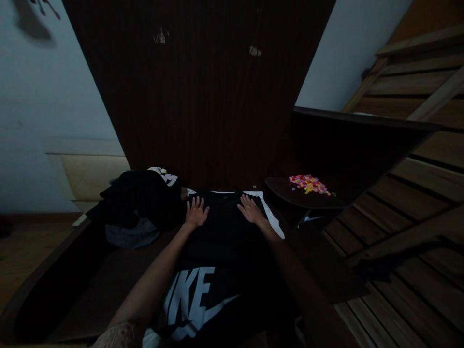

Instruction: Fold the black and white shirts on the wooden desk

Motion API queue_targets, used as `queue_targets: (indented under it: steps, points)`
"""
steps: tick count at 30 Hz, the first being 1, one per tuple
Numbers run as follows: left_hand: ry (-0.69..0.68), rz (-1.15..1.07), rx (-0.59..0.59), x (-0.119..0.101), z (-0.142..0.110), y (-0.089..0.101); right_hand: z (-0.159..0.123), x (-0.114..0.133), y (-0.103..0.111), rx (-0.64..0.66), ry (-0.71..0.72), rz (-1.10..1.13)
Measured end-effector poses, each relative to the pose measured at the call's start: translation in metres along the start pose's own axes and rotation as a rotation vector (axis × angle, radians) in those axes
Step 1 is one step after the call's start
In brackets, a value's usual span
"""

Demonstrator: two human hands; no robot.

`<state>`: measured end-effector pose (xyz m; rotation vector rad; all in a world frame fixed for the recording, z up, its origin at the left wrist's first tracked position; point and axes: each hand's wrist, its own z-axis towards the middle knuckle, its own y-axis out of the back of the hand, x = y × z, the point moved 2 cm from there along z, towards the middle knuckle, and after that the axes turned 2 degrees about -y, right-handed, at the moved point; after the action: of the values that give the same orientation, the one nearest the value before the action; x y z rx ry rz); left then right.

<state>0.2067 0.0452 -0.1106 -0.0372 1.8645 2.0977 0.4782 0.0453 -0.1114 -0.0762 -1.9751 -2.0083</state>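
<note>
A black T-shirt [224, 241] with large pale lettering and a swoosh lies spread out in front of me, its neckline at the far end. Flat on its far left shoulder rests my left hand [197, 212], fingers spread. My right hand [251, 210] lies on the far right shoulder, fingers also stretched out. Neither hand grips anything. White cloth [272, 220] shows along the shirt's right edge and behind the collar. The near end of the shirt is dark and partly covered by my right forearm.
Dark clothes [143, 203] are heaped to the left. A dark wooden panel [206, 96] rises behind the shirt. On the right, a small shelf [290, 193] holds a pile of pink and yellow bits [310, 184]. Wooden slats [424, 193] stand farther right.
</note>
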Motion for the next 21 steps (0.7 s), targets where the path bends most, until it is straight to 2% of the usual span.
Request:
queue_targets:
  steps: [6,11,15,21]
  points:
    - [0.12,-0.031,-0.004,-0.012,0.002,0.003,-0.001,0.002,0.002,0.012,-0.014,0.0]
    - [0.191,-0.083,-0.078,-0.025,0.007,0.002,-0.001,0.002,0.002,0.005,-0.007,-0.009]
    - [0.139,-0.152,-0.104,-0.026,0.007,-0.002,0.0,0.0,0.001,0.012,-0.011,-0.018]
    - [0.048,-0.158,-0.046,-0.029,-0.009,-0.006,0.001,-0.001,-0.001,-0.002,-0.013,0.005]
